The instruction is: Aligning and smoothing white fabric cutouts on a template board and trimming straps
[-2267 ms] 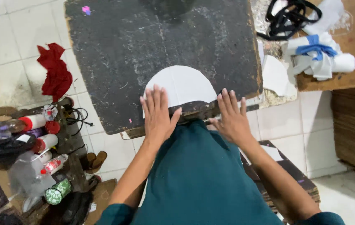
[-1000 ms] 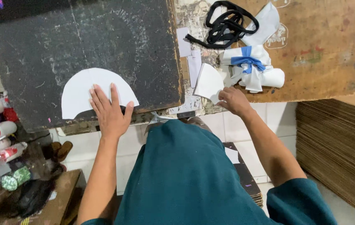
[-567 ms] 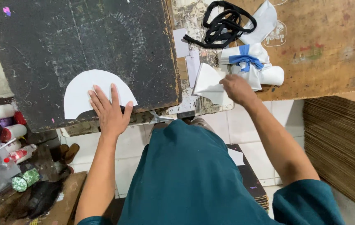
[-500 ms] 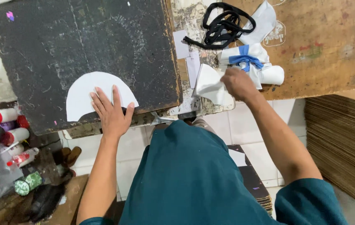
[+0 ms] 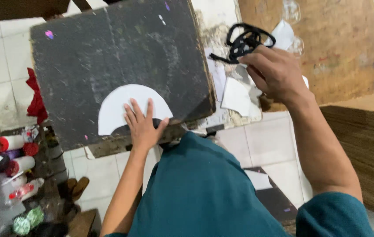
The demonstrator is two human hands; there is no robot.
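right hand (image 5: 277,74) risen, off white bundle

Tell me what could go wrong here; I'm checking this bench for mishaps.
The white arc-shaped paper piece lies near the front edge of the dark worn slab, pinned only by the left hand; lifting that hand might let it slide off. The right hand is raised over loose white paper scraps beside the tangled black straps and could snag or scatter them.

White arch-shaped paper piece (image 5: 121,105), flat on black slab's near edge
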